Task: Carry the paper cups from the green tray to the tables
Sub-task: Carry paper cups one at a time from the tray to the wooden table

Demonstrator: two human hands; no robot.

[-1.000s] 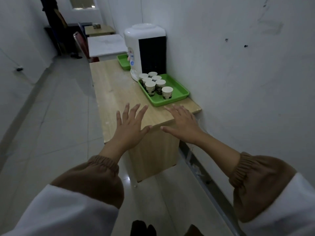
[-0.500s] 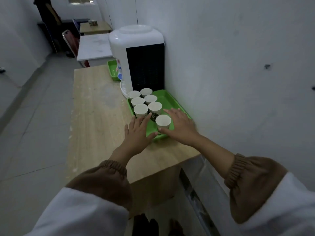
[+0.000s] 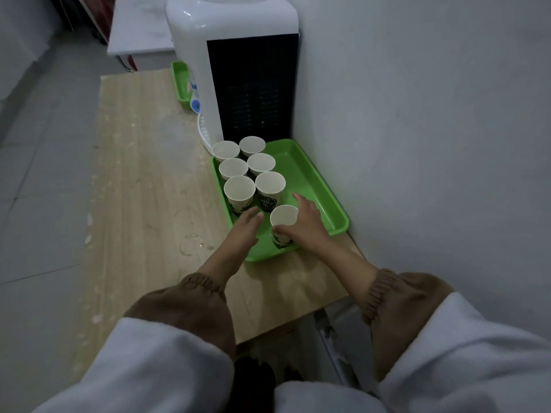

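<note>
The fingers [image 3: 300, 204] of the right hand [image 3: 307, 226] are curled round the nearest paper cup [image 3: 283, 217]: the thumb lies across the near side of the cup wall and the other fingers wrap the far right side. The cup stands upright with its mouth open upward, at the near end of the green tray [image 3: 334, 213]. Whether its base is in contact with the tray floor cannot be told.

The fingers [image 3: 252, 215] of the left hand [image 3: 246, 231] are straight, close together and hold nothing. They point toward the base of the front-left cup [image 3: 239, 190]; whether they touch it cannot be told.

Six paper cups, including that one, stand upright in two rows of three along the left side of the tray, rims nearly touching. The right side of the tray floor is bare.

The tray lies on the right part of a wooden bench [image 3: 143, 174], just beside the wall [image 3: 432, 144]. A white water dispenser [image 3: 235, 40] with a black side panel stands at the far end of the tray. A second green tray [image 3: 179, 81] lies behind the dispenser. A wet ring [image 3: 190, 244] marks the bench surface left of the left wrist. Both forearms emerge from brown cuffs under white sleeves [image 3: 167, 368].
</note>
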